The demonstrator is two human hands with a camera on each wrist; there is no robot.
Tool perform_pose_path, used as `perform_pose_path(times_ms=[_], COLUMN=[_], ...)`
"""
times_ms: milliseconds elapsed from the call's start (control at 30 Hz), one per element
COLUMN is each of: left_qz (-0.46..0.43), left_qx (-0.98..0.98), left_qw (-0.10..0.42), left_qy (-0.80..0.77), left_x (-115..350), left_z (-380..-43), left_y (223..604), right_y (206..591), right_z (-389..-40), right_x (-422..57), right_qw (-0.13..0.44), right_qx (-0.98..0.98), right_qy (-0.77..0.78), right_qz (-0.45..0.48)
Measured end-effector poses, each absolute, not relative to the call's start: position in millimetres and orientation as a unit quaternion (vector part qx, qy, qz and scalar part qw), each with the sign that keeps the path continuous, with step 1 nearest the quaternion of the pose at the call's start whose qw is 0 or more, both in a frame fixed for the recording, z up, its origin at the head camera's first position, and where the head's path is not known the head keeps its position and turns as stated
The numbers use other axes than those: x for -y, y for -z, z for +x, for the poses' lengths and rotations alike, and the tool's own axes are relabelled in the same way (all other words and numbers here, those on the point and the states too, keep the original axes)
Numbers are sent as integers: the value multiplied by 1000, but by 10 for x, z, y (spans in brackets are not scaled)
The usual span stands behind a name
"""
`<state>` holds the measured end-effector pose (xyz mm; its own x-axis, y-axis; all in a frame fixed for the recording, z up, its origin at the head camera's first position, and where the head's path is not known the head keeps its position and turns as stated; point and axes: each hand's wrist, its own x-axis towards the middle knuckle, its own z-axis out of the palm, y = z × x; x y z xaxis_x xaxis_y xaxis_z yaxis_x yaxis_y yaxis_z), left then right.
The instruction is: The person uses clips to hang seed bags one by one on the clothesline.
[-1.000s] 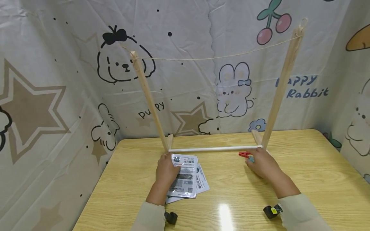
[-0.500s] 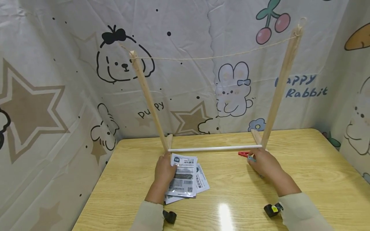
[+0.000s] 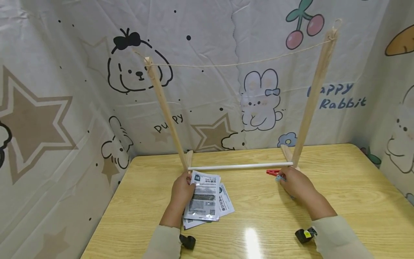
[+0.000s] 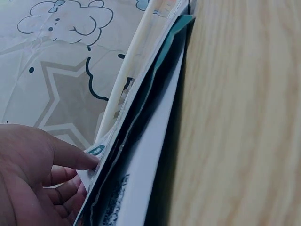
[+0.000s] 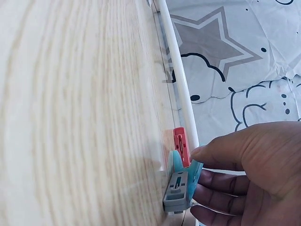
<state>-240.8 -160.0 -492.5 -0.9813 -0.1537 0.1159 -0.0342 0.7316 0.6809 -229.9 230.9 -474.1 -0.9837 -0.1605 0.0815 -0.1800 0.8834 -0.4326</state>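
Note:
In the head view my left hand (image 3: 182, 191) pinches the left edge of the top silver-and-white printed packet (image 3: 204, 198), thumb in front and fingers behind. Another white packet (image 3: 226, 202) sticks out beneath it to the right. The left wrist view shows gaps between the stacked packets (image 4: 150, 155). My right hand (image 3: 297, 182) pinches a light blue clothespin (image 5: 195, 176) between thumb and fingers at the right. A red clothespin (image 5: 181, 143) lies just past it, and a grey clothespin (image 5: 177, 192) sits close against it in the right wrist view.
Two wooden posts (image 3: 168, 115) rise from feet at the back of the wooden table (image 3: 129, 212). A thin string (image 3: 226, 66) spans their tops, and a white rod (image 3: 240, 166) joins them low down. A patterned cloth (image 3: 207, 97) hangs behind.
My left hand has shifted slightly left and its thumb has slid toward the packet's edge, the top packet tilting a little. My right fingers have moved slightly at the light blue clothespin.

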Motion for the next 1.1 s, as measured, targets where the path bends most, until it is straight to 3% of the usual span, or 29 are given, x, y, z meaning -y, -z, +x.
perform_pose_path(times_ms=[1100], left_qz=[89], left_qx=[905], left_qw=[24], left_qy=[416], left_x=[1682], left_z=[-2424], left_y=[4874], right_y=[4705], right_z=[-2269], right_x=[-2278], right_qw=[2], right_qx=[960], right_qy=[-261], right_qz=[103])
